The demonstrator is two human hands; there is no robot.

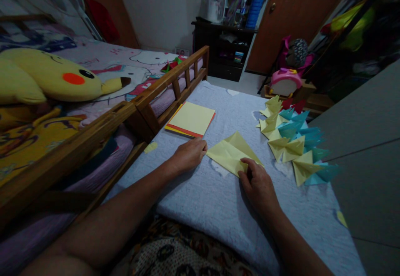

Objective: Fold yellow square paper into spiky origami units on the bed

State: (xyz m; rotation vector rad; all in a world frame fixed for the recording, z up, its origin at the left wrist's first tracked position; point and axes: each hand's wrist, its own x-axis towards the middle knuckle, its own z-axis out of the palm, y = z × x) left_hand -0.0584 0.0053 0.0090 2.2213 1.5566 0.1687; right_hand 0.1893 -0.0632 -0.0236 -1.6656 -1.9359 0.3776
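A creased sheet of pale yellow paper (229,153), partly folded, lies on the cloth-covered surface between my hands. My left hand (190,154) is closed at the paper's left corner, with its thumb and fingers pinched together there. At the paper's right side, my right hand (256,180) rests with its fingers curved and apart, the fingertips touching the near edge. Beyond my left hand sits a stack of square paper (192,118), pale yellow on top with orange and darker yellow edges showing.
Folded yellow paper pieces (286,147) and blue ones (308,136) stand in rows on the right. A wooden bed rail (125,113) borders the left side; a yellow plush toy (53,76) lies beyond it. A dark cabinet (218,51) stands at the back.
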